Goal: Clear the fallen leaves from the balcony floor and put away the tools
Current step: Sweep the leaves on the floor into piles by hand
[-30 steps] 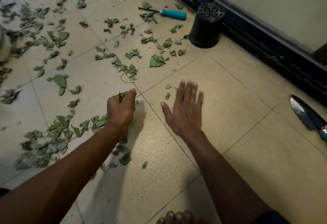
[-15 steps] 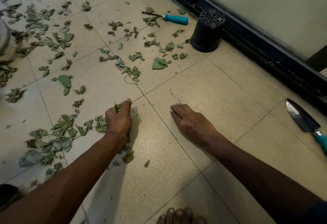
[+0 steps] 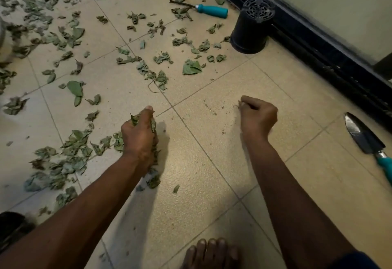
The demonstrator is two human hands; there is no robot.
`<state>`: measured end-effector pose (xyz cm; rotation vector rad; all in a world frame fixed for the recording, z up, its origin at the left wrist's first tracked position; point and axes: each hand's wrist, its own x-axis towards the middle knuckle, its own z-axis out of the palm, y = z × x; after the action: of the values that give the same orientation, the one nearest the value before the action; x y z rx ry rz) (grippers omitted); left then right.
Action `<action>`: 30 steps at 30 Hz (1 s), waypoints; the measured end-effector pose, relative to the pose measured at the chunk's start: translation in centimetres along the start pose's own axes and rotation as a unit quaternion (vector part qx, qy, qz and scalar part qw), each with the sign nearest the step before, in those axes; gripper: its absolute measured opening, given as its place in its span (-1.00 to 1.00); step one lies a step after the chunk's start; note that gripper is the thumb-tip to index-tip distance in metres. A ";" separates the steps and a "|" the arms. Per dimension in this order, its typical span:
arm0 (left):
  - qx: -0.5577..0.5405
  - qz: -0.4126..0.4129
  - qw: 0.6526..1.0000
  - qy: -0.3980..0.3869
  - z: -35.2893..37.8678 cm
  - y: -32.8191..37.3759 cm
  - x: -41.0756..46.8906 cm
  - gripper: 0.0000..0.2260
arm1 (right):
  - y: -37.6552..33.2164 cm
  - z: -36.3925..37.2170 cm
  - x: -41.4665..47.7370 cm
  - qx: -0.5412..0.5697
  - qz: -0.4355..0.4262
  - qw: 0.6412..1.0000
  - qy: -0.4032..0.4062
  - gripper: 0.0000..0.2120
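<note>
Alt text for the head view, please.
The left hand grips a bunch of leaves on a tiled floor; the right hand pinches a scrap. More leaves litter the tiles; a trowel, pot and teal-handled tool sit nearby.

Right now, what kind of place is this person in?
Probably a balcony or patio where plants are kept. The tiled floor is littered with fallen leaves, an upturned black plant pot stands by a dark sliding-door track, and a garden trowel lies on the tiles.
</note>
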<state>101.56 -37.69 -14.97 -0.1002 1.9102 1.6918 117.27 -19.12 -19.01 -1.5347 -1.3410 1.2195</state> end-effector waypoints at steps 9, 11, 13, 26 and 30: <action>-0.222 -0.071 0.966 -0.112 6.1 17.1 -7.4 -0.65 | -18.8 0.6 -11.3 0.564 0.376 0.721 -0.144 -0.78; -0.238 -0.052 0.966 -0.086 6.2 23.4 -10.1 -0.66 | -25.5 0.7 -13.7 0.560 0.374 0.721 -0.165 -0.75; -0.238 -0.021 0.970 -0.045 5.4 30.9 -13.4 -0.66 | -33.8 0.3 -15.7 0.565 0.380 0.709 -0.184 -0.78; -0.154 0.202 0.967 -0.001 -1.7 75.0 -32.2 -0.79 | -82.3 -4.6 -26.1 0.489 0.407 0.732 -0.245 -0.66; -0.158 0.239 0.958 -0.013 -1.5 82.3 -34.6 -0.84 | -90.3 -5.4 -26.3 0.475 0.374 0.753 -0.261 -0.67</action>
<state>94.97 -34.05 74.01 0.2848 1.7176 2.2968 97.98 -29.23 72.66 -0.9374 -0.1129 2.4576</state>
